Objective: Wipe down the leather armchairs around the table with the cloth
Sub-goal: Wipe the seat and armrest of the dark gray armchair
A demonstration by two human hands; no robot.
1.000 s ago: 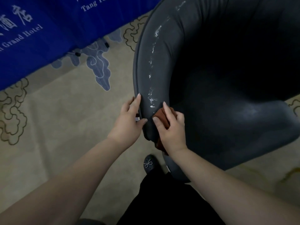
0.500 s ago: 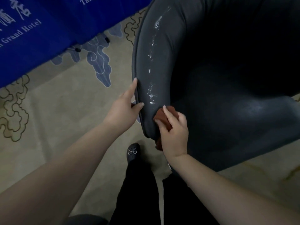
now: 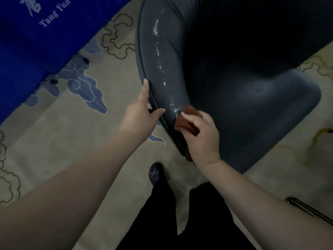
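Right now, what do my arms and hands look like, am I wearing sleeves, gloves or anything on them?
Both arms are bare from the frame edge to the wrist: no sleeves show. The left hand and right hand have no gloves, and no rings, watch or bracelet are visible. Fingernails look short and unpainted, though the light is dim. Below are black trousers and a dark shoe with a small pale bow.

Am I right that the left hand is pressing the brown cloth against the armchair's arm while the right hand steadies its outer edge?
Not quite: the hands are swapped. In the head view the right hand presses the brown cloth against the armchair, while the left hand steadies its outer edge.
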